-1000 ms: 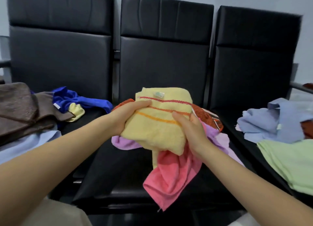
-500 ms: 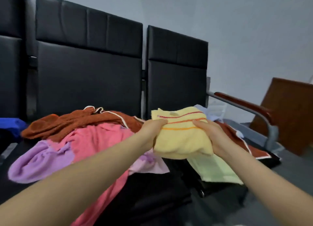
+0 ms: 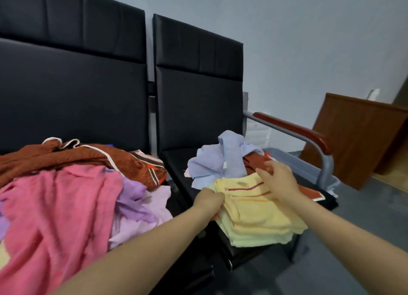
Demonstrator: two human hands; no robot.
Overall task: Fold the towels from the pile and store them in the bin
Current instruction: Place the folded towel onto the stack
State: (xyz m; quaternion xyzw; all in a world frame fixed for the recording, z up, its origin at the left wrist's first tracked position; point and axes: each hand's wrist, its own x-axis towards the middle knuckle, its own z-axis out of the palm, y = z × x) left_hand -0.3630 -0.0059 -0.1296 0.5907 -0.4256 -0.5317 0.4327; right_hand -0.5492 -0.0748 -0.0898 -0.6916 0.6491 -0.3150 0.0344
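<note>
On the left seat lies a loose pile: a pink towel [image 3: 59,208] nearest, a rust-brown towel [image 3: 88,156] behind it at the far side, and a lilac towel [image 3: 141,208] spilling toward the gap between seats. The left hand [image 3: 208,203] grips the left edge of the folded yellow towel [image 3: 254,208], fingers curled round it. That towel rests on the near part of the right seat [image 3: 176,162], on top of a pale green towel [image 3: 256,239]. The right hand [image 3: 279,180] hovers over the yellow towel's far right corner, fingers loosely spread; whether they touch it is hard to tell. Behind lies a crumpled light-blue towel [image 3: 218,164]. A grey bin [image 3: 293,162] may sit far right under the armrest [image 3: 293,128]; its contents are hidden.
</note>
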